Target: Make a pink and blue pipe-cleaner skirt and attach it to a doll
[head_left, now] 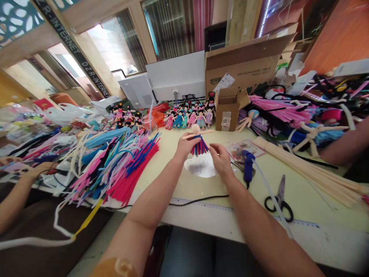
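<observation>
A small pipe-cleaner doll with a plain beige head, outstretched arms and a strapped blue top is held upright above the table. My left hand is closed on its body from the left side. The doll's skirt, made of blue and red strips, fans out below. Beside the skirt's right edge is my right hand, its fingers loosely bent and a little apart; I cannot tell whether the fingertips touch the strips. Under both hands lies a shiny round sheet on the table.
A blue glue gun, black scissors and beige pipe cleaners lie to the right. Coloured pipe cleaners are heaped left. Finished dolls and a small carton stand behind. Another person's hands work at far left.
</observation>
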Motion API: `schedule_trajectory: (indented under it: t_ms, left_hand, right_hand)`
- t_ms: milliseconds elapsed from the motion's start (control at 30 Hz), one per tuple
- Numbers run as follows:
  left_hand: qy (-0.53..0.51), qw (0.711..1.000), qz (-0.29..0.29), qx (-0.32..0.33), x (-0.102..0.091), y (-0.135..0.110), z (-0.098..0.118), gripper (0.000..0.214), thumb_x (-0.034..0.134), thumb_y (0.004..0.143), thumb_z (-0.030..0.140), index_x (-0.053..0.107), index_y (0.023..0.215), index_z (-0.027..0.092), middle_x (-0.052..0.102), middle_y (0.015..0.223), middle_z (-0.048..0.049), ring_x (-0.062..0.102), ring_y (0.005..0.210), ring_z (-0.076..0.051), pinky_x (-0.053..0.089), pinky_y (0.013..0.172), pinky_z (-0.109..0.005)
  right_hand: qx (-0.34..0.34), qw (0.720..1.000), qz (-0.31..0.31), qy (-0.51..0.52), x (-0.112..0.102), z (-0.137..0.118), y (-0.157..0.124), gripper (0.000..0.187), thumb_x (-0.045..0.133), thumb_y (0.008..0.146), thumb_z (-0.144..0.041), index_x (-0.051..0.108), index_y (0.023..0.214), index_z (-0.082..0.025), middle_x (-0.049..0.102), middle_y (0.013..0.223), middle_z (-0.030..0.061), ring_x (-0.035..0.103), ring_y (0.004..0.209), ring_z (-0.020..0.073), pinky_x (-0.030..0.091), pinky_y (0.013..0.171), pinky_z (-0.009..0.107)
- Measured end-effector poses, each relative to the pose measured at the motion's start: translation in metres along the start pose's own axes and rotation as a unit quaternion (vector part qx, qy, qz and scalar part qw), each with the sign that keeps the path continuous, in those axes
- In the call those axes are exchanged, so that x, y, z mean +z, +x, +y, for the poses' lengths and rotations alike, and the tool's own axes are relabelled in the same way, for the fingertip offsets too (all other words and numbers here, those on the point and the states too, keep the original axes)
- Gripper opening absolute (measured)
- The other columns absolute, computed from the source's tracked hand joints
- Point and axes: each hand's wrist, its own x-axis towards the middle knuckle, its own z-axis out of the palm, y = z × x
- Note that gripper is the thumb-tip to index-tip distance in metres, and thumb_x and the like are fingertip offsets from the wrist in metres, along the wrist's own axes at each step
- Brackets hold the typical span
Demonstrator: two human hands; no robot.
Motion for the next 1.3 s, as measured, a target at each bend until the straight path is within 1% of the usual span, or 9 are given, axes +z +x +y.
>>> schedule_trajectory:
  t_ms: [67, 167, 533, 667, 767, 900, 1067, 1167, 1300]
  left_hand:
    - [0.008, 1.000, -0.005, -0.002, 0.004, -0.005, -0.002, 0.025, 0.076, 0.059, 0.026, 0.058, 0.074, 0.018, 0.060, 0.069, 0.0012, 0.056, 0.063, -0.013, 0.042, 0.060, -0.026]
    - [0.023, 0.999, -0.031, 0.015, 0.010, -0.014, -0.003, 0.026, 0.075, 0.060, 0.028, 0.057, 0.075, 0.018, 0.058, 0.069, 0.0024, 0.054, 0.065, -0.012, 0.042, 0.062, -0.026]
    - [0.007, 0.996, -0.037, -0.080, -0.010, -0.013, -0.003, 0.033, 0.074, 0.061, 0.040, 0.065, 0.085, 0.020, 0.064, 0.073, -0.0002, 0.055, 0.068, -0.014, 0.036, 0.062, -0.027]
    - [-0.009, 0.996, -0.046, -0.076, -0.006, -0.019, -0.003, 0.032, 0.074, 0.060, 0.038, 0.065, 0.083, 0.019, 0.063, 0.072, 0.0007, 0.055, 0.067, -0.013, 0.036, 0.060, -0.025]
    - [-0.027, 0.995, -0.070, -0.068, 0.002, -0.027, 0.005, 0.030, 0.076, 0.058, 0.035, 0.065, 0.080, 0.017, 0.064, 0.072, -0.0001, 0.055, 0.066, -0.013, 0.039, 0.061, -0.026]
    - [-0.032, 0.988, -0.135, -0.065, 0.004, -0.033, 0.018, 0.030, 0.074, 0.060, 0.029, 0.068, 0.086, 0.016, 0.069, 0.085, -0.0054, 0.059, 0.075, -0.016, 0.043, 0.068, -0.029]
    - [-0.002, 0.995, -0.069, -0.074, -0.009, -0.028, 0.019, 0.020, 0.068, 0.067, 0.024, 0.068, 0.087, 0.018, 0.070, 0.086, -0.0060, 0.060, 0.080, -0.017, 0.043, 0.075, -0.032]
    - [0.022, 0.995, -0.056, -0.085, -0.014, -0.026, 0.012, 0.012, 0.067, 0.068, 0.024, 0.068, 0.078, 0.018, 0.069, 0.079, -0.0043, 0.057, 0.075, -0.016, 0.043, 0.074, -0.031]
    - [0.023, 0.992, -0.083, -0.089, -0.016, -0.028, 0.006, 0.016, 0.068, 0.070, 0.033, 0.069, 0.074, 0.017, 0.068, 0.075, -0.0035, 0.056, 0.072, -0.015, 0.043, 0.071, -0.029]
  right_hand:
    - [-0.091, 0.994, -0.010, -0.058, 0.001, -0.005, -0.004, 0.042, 0.059, 0.079, -0.043, 0.060, 0.111, -0.016, 0.063, 0.105, 0.0125, 0.058, 0.094, 0.0237, 0.048, 0.078, 0.038]
    - [-0.151, 0.982, -0.023, -0.116, 0.001, -0.012, -0.008, 0.047, 0.066, 0.075, -0.038, 0.057, 0.117, -0.018, 0.062, 0.111, 0.0125, 0.054, 0.103, 0.0259, 0.044, 0.089, 0.043]
    - [-0.180, 0.972, 0.033, -0.145, 0.000, -0.020, -0.014, 0.037, 0.058, 0.082, -0.036, 0.058, 0.115, -0.019, 0.059, 0.108, 0.0120, 0.053, 0.105, 0.0270, 0.040, 0.094, 0.045]
    - [-0.191, 0.962, 0.028, -0.194, 0.002, -0.023, -0.016, 0.051, 0.070, 0.073, -0.041, 0.057, 0.116, -0.017, 0.057, 0.114, 0.0144, 0.050, 0.108, 0.0296, 0.038, 0.096, 0.047]
    - [-0.153, 0.972, 0.016, -0.178, 0.004, -0.021, -0.014, 0.058, 0.074, 0.067, -0.042, 0.056, 0.116, -0.016, 0.059, 0.113, 0.0142, 0.052, 0.105, 0.0300, 0.040, 0.093, 0.046]
    - [-0.006, 1.000, -0.021, 0.004, 0.003, -0.017, -0.008, 0.048, 0.065, 0.073, -0.042, 0.056, 0.113, -0.018, 0.064, 0.097, 0.0081, 0.059, 0.085, 0.0227, 0.048, 0.075, 0.037]
    - [0.177, 0.945, -0.123, 0.245, -0.002, -0.025, -0.005, 0.040, 0.055, 0.076, -0.037, 0.059, 0.112, -0.019, 0.067, 0.084, 0.0029, 0.063, 0.071, 0.0184, 0.051, 0.066, 0.032]
    - [0.209, 0.918, -0.170, 0.290, -0.004, -0.032, -0.008, 0.043, 0.051, 0.077, -0.034, 0.058, 0.116, -0.020, 0.068, 0.089, 0.0039, 0.065, 0.076, 0.0203, 0.053, 0.068, 0.035]
    - [0.182, 0.920, -0.202, 0.282, -0.002, -0.033, -0.011, 0.040, 0.051, 0.079, -0.036, 0.058, 0.115, -0.020, 0.069, 0.094, 0.0047, 0.065, 0.074, 0.0201, 0.052, 0.059, 0.032]
